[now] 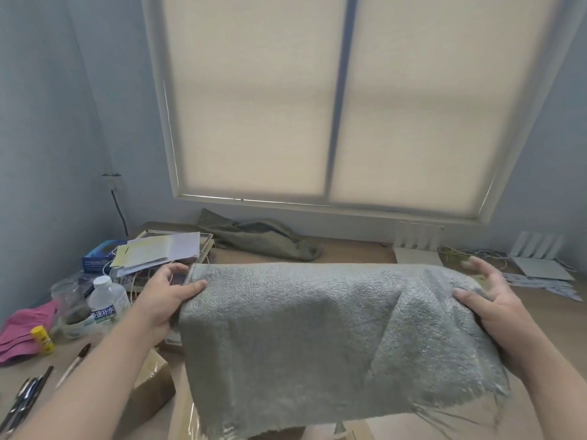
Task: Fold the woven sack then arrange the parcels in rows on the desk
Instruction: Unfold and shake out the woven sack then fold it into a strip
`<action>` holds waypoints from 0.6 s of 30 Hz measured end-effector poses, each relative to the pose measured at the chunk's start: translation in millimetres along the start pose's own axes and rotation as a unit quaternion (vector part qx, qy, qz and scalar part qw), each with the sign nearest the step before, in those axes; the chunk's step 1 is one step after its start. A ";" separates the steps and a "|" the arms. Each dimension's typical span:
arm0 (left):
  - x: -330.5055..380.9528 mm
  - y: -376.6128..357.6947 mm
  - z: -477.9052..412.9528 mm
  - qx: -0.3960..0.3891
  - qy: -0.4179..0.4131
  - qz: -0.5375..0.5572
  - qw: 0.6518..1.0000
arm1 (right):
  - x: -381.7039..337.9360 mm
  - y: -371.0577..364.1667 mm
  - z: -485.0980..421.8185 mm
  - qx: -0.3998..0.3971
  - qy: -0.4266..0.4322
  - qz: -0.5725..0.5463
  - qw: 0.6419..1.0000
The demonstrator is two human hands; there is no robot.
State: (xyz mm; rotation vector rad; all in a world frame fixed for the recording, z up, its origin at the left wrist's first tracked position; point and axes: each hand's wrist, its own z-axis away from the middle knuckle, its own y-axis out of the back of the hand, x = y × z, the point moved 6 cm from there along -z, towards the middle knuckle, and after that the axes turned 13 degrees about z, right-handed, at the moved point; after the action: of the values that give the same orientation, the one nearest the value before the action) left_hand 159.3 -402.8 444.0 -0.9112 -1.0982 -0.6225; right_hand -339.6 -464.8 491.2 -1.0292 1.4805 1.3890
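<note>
Left hand clamps the sack's left end, thumb across the front, fingers tucked behind. Right hand has the other end, thumb pressed onto the weave, fingers spread behind it. The sack is up in the air between them, folded over along its top edge, the frayed lower edge hanging towards the camera above the tabletop. Under the left forearm, a brown parcel lies on the tabletop. Further left there's a bottle, a pink cloth and some pens. Papers are stacked beyond the left hand, and a drawn blind fills the wall behind.
</note>
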 end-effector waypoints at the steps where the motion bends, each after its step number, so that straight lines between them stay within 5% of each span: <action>1: -1.2 -0.5 0.3 -0.005 -0.002 -0.006 1.000 | -3.1 -1.6 1.0 0.003 0.008 0.007 1.000; 8: -9.0 -9.6 20.6 -0.225 0.072 -0.019 0.972 | -4.4 2.6 4.0 -0.012 0.010 -0.069 0.997; 14: -13.5 0.1 6.2 -0.093 0.061 0.120 0.987 | 6.8 13.4 5.1 -0.138 -0.024 -0.086 0.986; 18: -15.4 -1.5 4.5 -0.108 0.063 0.082 0.989 | 7.5 12.9 6.2 -0.152 -0.012 -0.092 0.984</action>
State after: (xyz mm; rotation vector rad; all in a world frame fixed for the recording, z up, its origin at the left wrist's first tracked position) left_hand 150.6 -399.8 430.8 -1.1216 -0.8443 -0.6603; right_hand -354.0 -458.2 487.9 -1.2992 1.1437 1.5155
